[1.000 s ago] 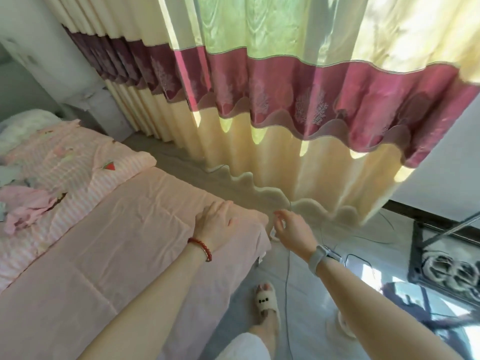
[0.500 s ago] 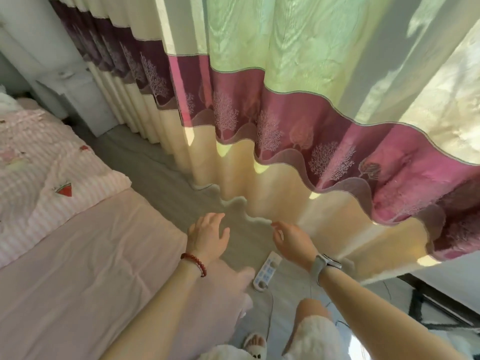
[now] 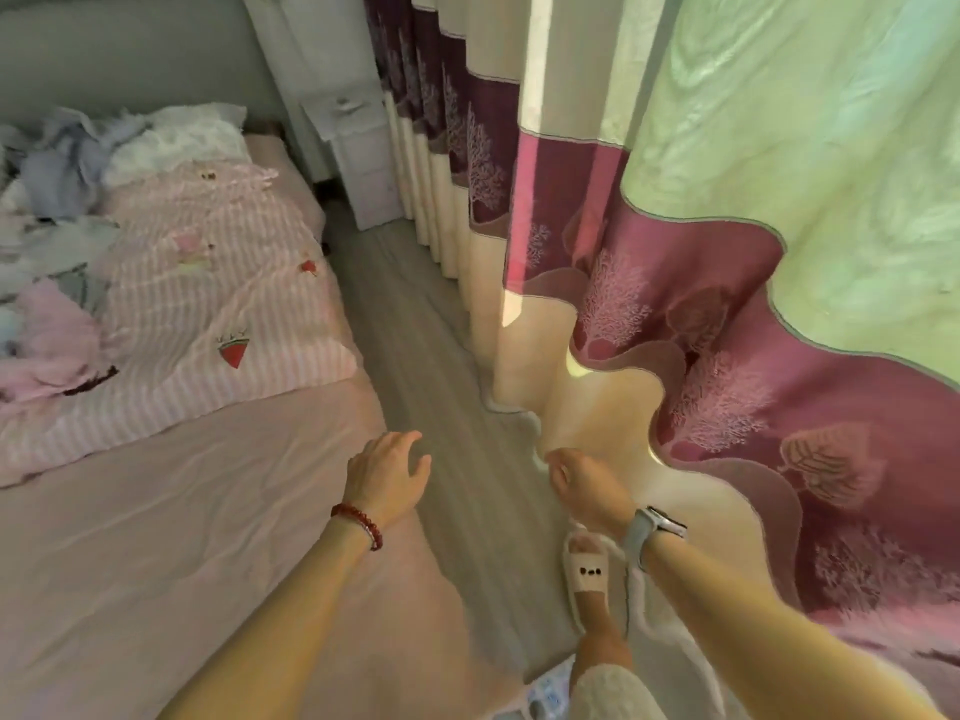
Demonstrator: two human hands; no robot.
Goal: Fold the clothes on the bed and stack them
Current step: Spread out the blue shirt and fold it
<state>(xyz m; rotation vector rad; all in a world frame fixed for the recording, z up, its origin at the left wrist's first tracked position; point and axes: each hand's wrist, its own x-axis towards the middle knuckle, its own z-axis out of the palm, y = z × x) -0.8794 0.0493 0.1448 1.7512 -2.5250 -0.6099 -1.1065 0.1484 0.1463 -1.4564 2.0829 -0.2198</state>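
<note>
Grey wood-effect floor [image 3: 415, 324] runs as a narrow aisle between the bed [image 3: 156, 511] on the left and a full-length curtain [image 3: 727, 252] on the right. Curtain banded pale green, maroon with tree pattern, and cream; sunlight glows through it. White bedside cabinet [image 3: 358, 148] stands in the far corner against a grey wall [image 3: 130, 49].

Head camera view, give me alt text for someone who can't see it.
Two empty hands, left hand and right hand, reach forward over the floor between a pink bed and a curtain. Unfolded clothes lie heaped far left.
</note>
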